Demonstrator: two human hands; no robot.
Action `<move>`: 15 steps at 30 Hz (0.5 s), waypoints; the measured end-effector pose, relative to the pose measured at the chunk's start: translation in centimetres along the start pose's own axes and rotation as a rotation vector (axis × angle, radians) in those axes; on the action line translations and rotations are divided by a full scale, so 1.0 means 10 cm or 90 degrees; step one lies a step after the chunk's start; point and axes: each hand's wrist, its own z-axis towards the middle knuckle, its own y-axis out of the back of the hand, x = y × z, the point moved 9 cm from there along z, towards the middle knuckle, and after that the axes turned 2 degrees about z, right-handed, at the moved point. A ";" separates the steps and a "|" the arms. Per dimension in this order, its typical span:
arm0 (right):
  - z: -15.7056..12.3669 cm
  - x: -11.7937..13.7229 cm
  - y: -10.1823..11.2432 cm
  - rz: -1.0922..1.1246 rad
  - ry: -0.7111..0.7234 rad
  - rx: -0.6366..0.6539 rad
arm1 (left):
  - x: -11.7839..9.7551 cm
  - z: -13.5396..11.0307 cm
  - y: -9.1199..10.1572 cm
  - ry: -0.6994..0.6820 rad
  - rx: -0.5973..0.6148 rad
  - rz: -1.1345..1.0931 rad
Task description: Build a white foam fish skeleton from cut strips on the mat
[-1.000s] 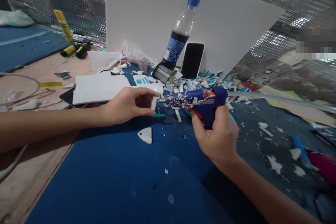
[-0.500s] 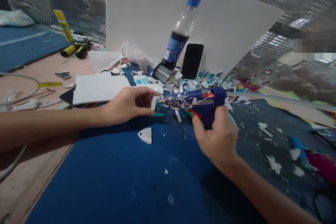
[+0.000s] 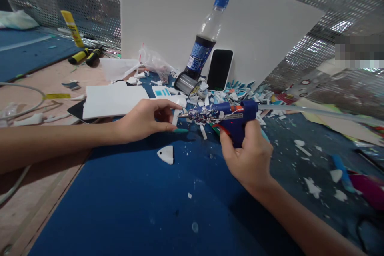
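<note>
My right hand (image 3: pixel 247 154) is wrapped round the handle of a blue hot glue gun (image 3: pixel 237 118), with a finger near its red trigger. White and coloured scraps crust the gun's front, and a long clear glue stick (image 3: pixel 300 110) runs out of its back. The metal nozzle points left and meets, or nearly meets, a small white strip (image 3: pixel 175 117). My left hand (image 3: pixel 147 117) pinches that strip between thumb and fingers; part of it is hidden. Below, a rounded triangular white piece (image 3: pixel 167 155) with a black dot lies on the blue mat (image 3: pixel 129 208).
A cola bottle (image 3: pixel 204 44) and a phone (image 3: pixel 220 70) lean near a white board (image 3: pixel 168 12). Before them lie a grey spool (image 3: pixel 187 83) and heaped scraps (image 3: pixel 237 93). White foam sheets (image 3: pixel 117 101) lie left, yellow-black cutters (image 3: pixel 79 56) farther back. More scraps (image 3: pixel 313 188) litter the right.
Almost nothing differs. The glue gun has shifted very slightly left, its nozzle still at the white strip. My left hand keeps the same pinch.
</note>
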 end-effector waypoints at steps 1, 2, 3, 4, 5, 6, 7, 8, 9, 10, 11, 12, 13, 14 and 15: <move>0.00 0.00 0.00 -0.003 0.001 -0.001 | 0.00 0.00 0.00 -0.002 -0.002 0.003; -0.01 0.00 0.00 -0.005 0.003 -0.002 | 0.00 0.00 0.01 -0.003 -0.004 0.007; -0.01 0.00 0.00 -0.008 0.006 -0.004 | 0.00 0.00 0.01 -0.004 -0.006 0.012; -0.01 0.00 0.00 -0.011 0.007 -0.005 | 0.00 -0.01 0.01 -0.006 -0.008 0.017; 0.00 0.01 0.01 -0.014 0.009 -0.008 | -0.01 -0.01 0.02 -0.010 -0.009 0.021; 0.00 0.02 0.01 -0.018 0.011 -0.009 | -0.02 -0.01 0.02 -0.013 -0.011 0.026; 0.01 0.04 0.02 -0.023 0.013 -0.009 | -0.02 -0.01 0.02 -0.016 -0.013 0.030; 0.01 0.05 0.02 -0.031 0.013 -0.008 | -0.03 -0.02 0.02 -0.016 -0.016 0.032; 0.02 0.07 0.03 -0.040 0.014 -0.005 | -0.03 -0.02 0.03 -0.014 -0.020 0.033; 0.02 0.08 0.02 -0.049 0.015 0.002 | -0.03 -0.02 0.04 -0.011 -0.027 0.033; 0.02 0.09 0.01 -0.057 0.017 0.012 | -0.03 -0.02 0.05 -0.007 -0.034 0.031; 0.02 0.08 0.00 -0.063 0.017 0.023 | -0.03 -0.02 0.06 -0.003 -0.043 0.029; 0.02 0.07 -0.02 -0.066 0.009 0.034 | -0.02 -0.02 0.08 0.001 -0.052 0.030; 0.02 0.02 -0.03 -0.067 -0.011 0.044 | -0.01 -0.02 0.09 0.006 -0.060 0.033; 0.03 -0.05 -0.05 -0.065 -0.044 0.050 | 0.00 -0.03 0.11 0.008 -0.072 0.037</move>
